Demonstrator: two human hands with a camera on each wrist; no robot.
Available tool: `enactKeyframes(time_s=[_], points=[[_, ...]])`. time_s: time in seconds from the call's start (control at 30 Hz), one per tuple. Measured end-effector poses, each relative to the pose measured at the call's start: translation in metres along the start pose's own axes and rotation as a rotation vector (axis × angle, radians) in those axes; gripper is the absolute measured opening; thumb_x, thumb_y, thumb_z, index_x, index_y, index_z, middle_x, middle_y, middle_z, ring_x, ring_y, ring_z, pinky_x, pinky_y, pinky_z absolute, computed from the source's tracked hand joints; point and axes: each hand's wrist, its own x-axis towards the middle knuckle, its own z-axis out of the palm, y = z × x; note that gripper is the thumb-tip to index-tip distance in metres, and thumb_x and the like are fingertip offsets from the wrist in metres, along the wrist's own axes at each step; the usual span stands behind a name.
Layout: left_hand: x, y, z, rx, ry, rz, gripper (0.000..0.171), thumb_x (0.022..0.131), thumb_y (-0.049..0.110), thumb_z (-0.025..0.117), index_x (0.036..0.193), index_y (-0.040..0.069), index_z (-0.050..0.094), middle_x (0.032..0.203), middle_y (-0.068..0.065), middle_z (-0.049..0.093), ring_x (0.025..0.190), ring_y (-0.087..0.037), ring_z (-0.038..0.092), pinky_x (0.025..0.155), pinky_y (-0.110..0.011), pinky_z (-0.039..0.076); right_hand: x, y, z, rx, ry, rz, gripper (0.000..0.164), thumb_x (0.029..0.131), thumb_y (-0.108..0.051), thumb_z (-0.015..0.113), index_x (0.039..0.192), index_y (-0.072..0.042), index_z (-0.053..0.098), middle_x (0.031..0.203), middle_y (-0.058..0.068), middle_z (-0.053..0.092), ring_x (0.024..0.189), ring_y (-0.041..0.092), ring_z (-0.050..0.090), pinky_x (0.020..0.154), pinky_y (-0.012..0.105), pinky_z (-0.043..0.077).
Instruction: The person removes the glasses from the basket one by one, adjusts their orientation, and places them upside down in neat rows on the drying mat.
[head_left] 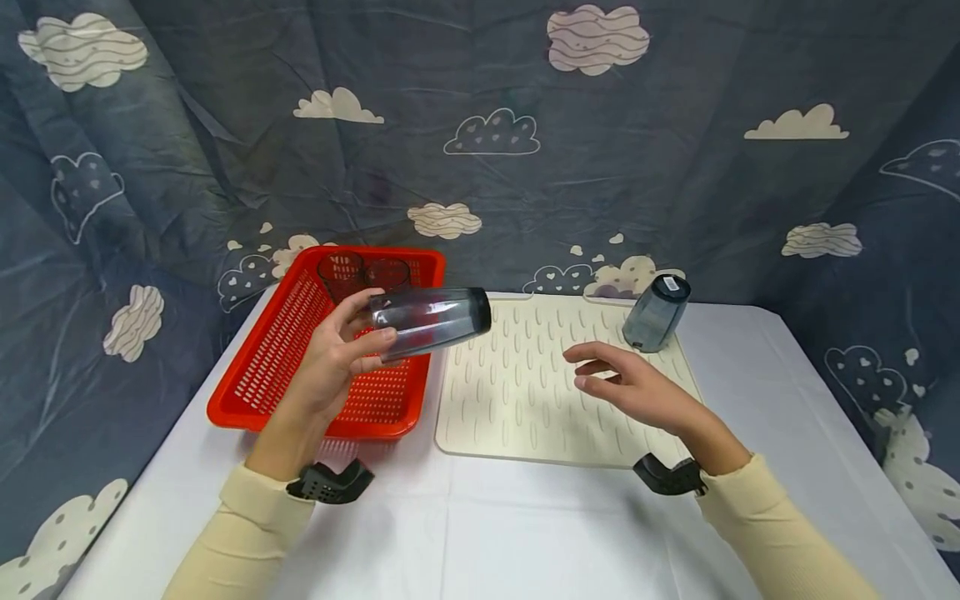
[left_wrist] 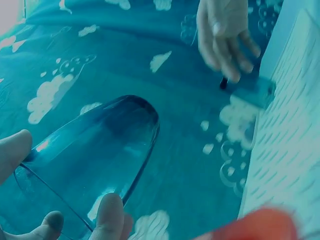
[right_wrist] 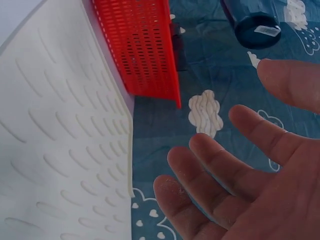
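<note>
A smoky grey drinking glass lies sideways in the air, its dark base toward the right. My left hand grips it near the rim, above the right part of the red basket; the left wrist view shows thumb and fingertips around the glass. My right hand hovers over the cream drying mat, fingers apart and relaxed, holding nothing, as the right wrist view confirms. Beyond it, a second grey glass stands upside down and slightly tilted in view on the mat's far right corner, a label on its base.
The red perforated basket stands at the left of the white-clothed table. Dark-rimmed glasses show inside its far end. A dark cloud-patterned cloth hangs behind the table and along both sides.
</note>
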Motion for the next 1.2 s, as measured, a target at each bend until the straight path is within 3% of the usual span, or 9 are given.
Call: enactKeyframes(time_s=[0.2, 0.37, 0.5, 0.57, 0.63, 0.77, 0.93, 1.07, 1.2], points=[[-0.002, -0.017, 0.033, -0.008, -0.065, 0.028, 0.060, 0.088, 0.008, 0.062, 0.145, 0.012, 0.041, 0.132, -0.013, 0.050, 0.106, -0.025, 0.060, 0.082, -0.033, 0.060, 0.001, 0.001, 0.002, 0.032, 0.011, -0.027, 0.038, 0.103, -0.023, 0.052, 0.137, -0.004, 0.052, 0.140, 0.018, 0.055, 0.124, 0.038, 0.058, 0.098, 0.048, 0.051], [-0.003, -0.028, 0.055, 0.039, -0.134, 0.054, 0.065, 0.083, 0.004, 0.067, 0.144, 0.012, 0.043, 0.132, -0.021, 0.051, 0.100, -0.022, 0.062, 0.083, -0.030, 0.055, 0.001, 0.004, 0.006, 0.135, 0.003, -0.028, 0.040, 0.107, -0.024, 0.041, 0.138, 0.000, 0.049, 0.137, 0.021, 0.056, 0.122, 0.036, 0.057, 0.095, 0.040, 0.052], [-0.004, -0.036, 0.068, 0.043, -0.170, 0.057, 0.068, 0.081, 0.003, 0.069, 0.144, 0.012, 0.044, 0.132, -0.021, 0.052, 0.100, -0.021, 0.059, 0.082, -0.029, 0.053, -0.002, 0.008, 0.011, 0.222, -0.001, -0.017, 0.045, 0.108, -0.029, 0.036, 0.142, 0.001, 0.044, 0.137, 0.021, 0.054, 0.119, 0.018, 0.059, 0.094, 0.039, 0.053], [-0.005, -0.041, 0.074, 0.039, -0.181, 0.059, 0.068, 0.081, 0.004, 0.070, 0.143, 0.013, 0.045, 0.131, -0.019, 0.054, 0.100, -0.020, 0.059, 0.082, -0.029, 0.053, -0.004, 0.013, 0.014, 0.277, 0.000, -0.047, 0.046, 0.109, -0.027, 0.035, 0.144, 0.002, 0.040, 0.137, 0.014, 0.054, 0.116, 0.007, 0.060, 0.093, 0.038, 0.054], [-0.005, -0.045, 0.079, 0.019, -0.196, 0.054, 0.068, 0.081, 0.004, 0.070, 0.143, 0.013, 0.045, 0.130, -0.018, 0.055, 0.098, -0.018, 0.060, 0.080, -0.029, 0.054, -0.006, 0.019, 0.018, 0.347, 0.011, -0.104, 0.043, 0.108, -0.021, 0.036, 0.145, 0.000, 0.038, 0.135, 0.002, 0.056, 0.113, 0.000, 0.059, 0.091, 0.035, 0.056], [-0.005, -0.051, 0.088, -0.052, -0.215, 0.033, 0.067, 0.082, 0.006, 0.069, 0.143, 0.012, 0.044, 0.125, -0.014, 0.056, 0.092, -0.014, 0.063, 0.078, -0.027, 0.055, -0.009, 0.026, 0.021, 0.495, 0.046, -0.205, 0.044, 0.106, -0.012, 0.038, 0.148, -0.004, 0.034, 0.131, -0.012, 0.056, 0.113, 0.002, 0.059, 0.088, 0.030, 0.057], [0.000, -0.054, 0.097, -0.118, -0.240, 0.023, 0.066, 0.083, 0.007, 0.067, 0.144, 0.010, 0.042, 0.124, -0.013, 0.055, 0.093, -0.015, 0.063, 0.077, -0.032, 0.059, -0.010, 0.023, 0.019, 0.531, 0.097, -0.253, 0.052, 0.102, -0.006, 0.047, 0.151, -0.003, 0.031, 0.133, -0.004, 0.053, 0.111, 0.007, 0.060, 0.087, 0.027, 0.057], [0.006, -0.055, 0.102, -0.123, -0.255, 0.013, 0.065, 0.084, 0.008, 0.066, 0.144, 0.011, 0.042, 0.126, -0.015, 0.054, 0.095, -0.016, 0.064, 0.076, -0.036, 0.061, -0.007, 0.019, 0.019, 0.500, 0.118, -0.223, 0.058, 0.097, -0.003, 0.059, 0.149, -0.007, 0.035, 0.132, 0.000, 0.049, 0.110, 0.006, 0.059, 0.086, 0.021, 0.055], [0.008, -0.057, 0.103, -0.113, -0.259, -0.002, 0.065, 0.084, 0.008, 0.066, 0.145, 0.011, 0.042, 0.126, -0.017, 0.054, 0.094, -0.017, 0.064, 0.076, -0.038, 0.062, -0.006, 0.018, 0.019, 0.486, 0.124, -0.221, 0.056, 0.094, 0.002, 0.061, 0.145, -0.005, 0.039, 0.129, 0.000, 0.050, 0.106, 0.005, 0.058, 0.085, 0.019, 0.054]])
